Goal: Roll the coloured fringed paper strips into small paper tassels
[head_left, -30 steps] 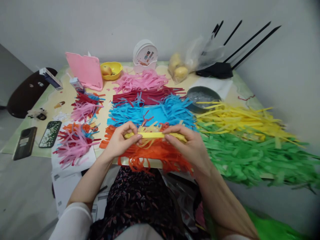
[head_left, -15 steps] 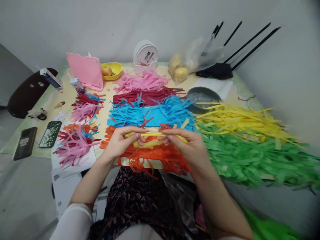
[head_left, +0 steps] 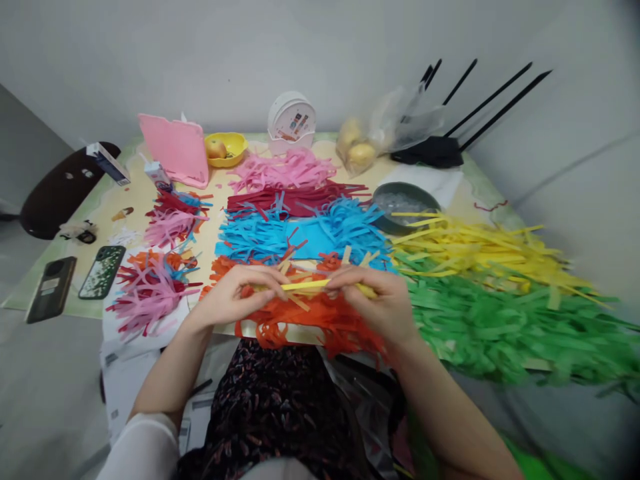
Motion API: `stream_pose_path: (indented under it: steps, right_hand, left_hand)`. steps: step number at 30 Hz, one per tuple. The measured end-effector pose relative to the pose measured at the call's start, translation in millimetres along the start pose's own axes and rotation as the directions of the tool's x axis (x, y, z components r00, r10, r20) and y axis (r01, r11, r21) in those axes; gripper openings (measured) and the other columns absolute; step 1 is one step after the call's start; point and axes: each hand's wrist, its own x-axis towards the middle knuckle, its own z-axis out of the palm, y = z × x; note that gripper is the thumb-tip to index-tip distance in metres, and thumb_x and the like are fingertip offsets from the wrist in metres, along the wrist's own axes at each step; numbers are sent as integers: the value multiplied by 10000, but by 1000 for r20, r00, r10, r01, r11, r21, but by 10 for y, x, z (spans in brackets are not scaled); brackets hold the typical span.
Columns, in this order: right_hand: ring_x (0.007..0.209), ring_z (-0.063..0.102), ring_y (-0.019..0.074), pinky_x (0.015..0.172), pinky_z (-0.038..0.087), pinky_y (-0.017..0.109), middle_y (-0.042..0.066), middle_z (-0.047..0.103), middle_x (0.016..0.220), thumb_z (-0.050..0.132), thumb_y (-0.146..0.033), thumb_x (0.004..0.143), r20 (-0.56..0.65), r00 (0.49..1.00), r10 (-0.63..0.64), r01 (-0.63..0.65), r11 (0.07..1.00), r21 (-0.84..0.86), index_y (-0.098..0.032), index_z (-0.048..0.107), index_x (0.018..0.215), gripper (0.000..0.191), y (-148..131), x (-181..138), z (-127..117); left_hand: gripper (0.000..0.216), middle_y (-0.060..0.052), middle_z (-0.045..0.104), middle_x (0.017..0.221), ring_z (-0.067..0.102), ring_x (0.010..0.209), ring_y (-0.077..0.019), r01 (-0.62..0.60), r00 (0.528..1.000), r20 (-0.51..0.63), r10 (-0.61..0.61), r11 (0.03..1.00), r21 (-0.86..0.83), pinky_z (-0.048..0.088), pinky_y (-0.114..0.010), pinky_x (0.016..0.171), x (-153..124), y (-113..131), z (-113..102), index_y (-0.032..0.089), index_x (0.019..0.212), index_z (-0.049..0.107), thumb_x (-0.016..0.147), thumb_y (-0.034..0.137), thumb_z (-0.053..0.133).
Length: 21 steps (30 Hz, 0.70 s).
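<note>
A strip of yellow fringed paper (head_left: 306,285) is stretched level between my two hands, just above the orange fringed paper (head_left: 320,319) at the table's near edge. My left hand (head_left: 235,293) pinches its left end with closed fingers. My right hand (head_left: 383,300) is closed around its right end. Loose yellow fringe ends stick up and hang down from the strip between the hands.
Piles of fringed paper cover the table: blue (head_left: 305,235), dark red (head_left: 295,198), pink (head_left: 283,170), yellow (head_left: 480,247), green (head_left: 505,320). Smaller mixed piles (head_left: 155,283) lie left, beside two phones (head_left: 75,280). A grey bowl (head_left: 403,200), pink case (head_left: 175,150) and fruit bowl (head_left: 225,145) sit farther back.
The yellow strip has been turned between my fingers, showing a thinner edge now. Both hands sank slightly toward the orange pile, and the view tilted a little.
</note>
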Motion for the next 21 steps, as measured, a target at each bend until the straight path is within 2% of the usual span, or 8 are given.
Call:
stream_pose_path:
  steps: [3,6,9,12,15,18,19,21]
  right_hand:
    - [702,714,139,690,567,252,0,752,751,524,-17,786,108,972,-207,219,970,-109,-228,729,802,295,-113,42,-4]
    - [718,717,142,715,570,262,15,751,767,512,-7,797,189,927,-324,353,924,-146,-223,712,836,297,-179,59,11]
    - [769,723,143,781,567,269,23,761,821,529,-22,807,291,896,-335,393,903,-171,-215,703,894,274,-202,60,-52]
    - [971,713,191,885,546,321,68,756,1073,590,-175,870,366,923,-120,221,943,-249,-216,689,1128,279,-195,115,-171]
    - [1097,671,230,945,516,364,84,720,1199,584,-367,921,402,900,167,-82,972,-220,-225,688,1186,318,-136,221,-186]
    - [835,702,194,768,539,315,72,766,917,610,-468,895,530,795,296,-329,944,-34,-183,745,937,318,-32,285,-48]
    - [733,680,172,701,526,294,60,752,812,635,-489,873,547,778,308,-390,920,36,-172,738,870,334,-1,285,13]
    - [609,622,134,630,494,267,24,700,667,685,-504,831,513,796,321,-456,875,161,-165,717,809,341,39,257,126]
  left_hand:
    - [157,-81,746,1126,669,1106,-223,-9,999,-30,13,994,113,374,-408,1118,44,101,-28,198,921,732,920,260,588]
    - [152,-51,769,996,704,949,-180,-19,999,45,11,983,182,476,-321,989,112,118,29,194,1003,723,896,264,639]
    - [133,-25,764,852,700,817,-150,-65,996,74,44,948,312,516,-286,886,137,55,95,181,906,725,913,262,620]
    - [165,-24,759,850,701,869,-156,-155,982,8,191,775,612,409,-421,1091,117,-37,129,189,909,708,951,227,554]
    - [169,-13,768,889,698,930,-155,-264,898,23,439,496,827,266,-522,1190,94,-102,144,208,998,685,954,155,530]
    - [188,-8,778,990,692,1012,-155,-330,787,46,615,358,873,246,-535,1205,76,-138,153,220,1071,655,950,135,540]
    - [195,-7,777,1020,689,1042,-158,-329,771,31,636,356,875,249,-539,1205,71,-154,160,229,1087,650,951,141,541]
    - [210,3,778,1028,686,1076,-165,-291,770,-42,637,409,865,252,-550,1204,68,-199,192,249,1098,650,948,143,548]
